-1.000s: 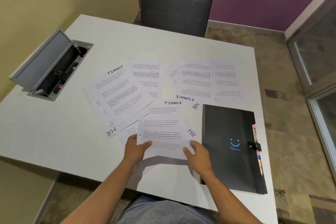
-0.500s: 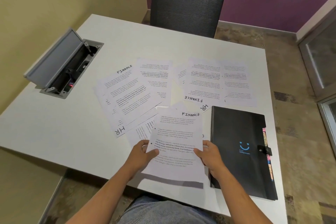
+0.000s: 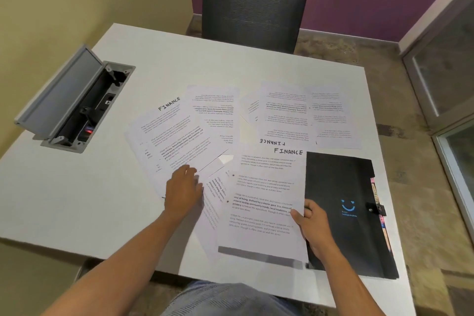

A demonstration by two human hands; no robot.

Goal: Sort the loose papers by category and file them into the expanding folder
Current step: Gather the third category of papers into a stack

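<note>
Right hand (image 3: 311, 223) pinches the right edge of a sheet headed FINANCE (image 3: 264, 202), raised slightly off the white surface (image 3: 64, 200), partly overlapping the black expanding folder (image 3: 343, 187) lying closed at right. Left hand (image 3: 183, 187), fingers relaxed and extended, rests on the loose papers (image 3: 177, 136) spread across mid-surface, beside the held sheet.

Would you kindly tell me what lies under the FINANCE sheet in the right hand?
Under the FINANCE sheet, pinched by the right hand, another printed sheet pokes out leftward. The rest is covered.
</note>
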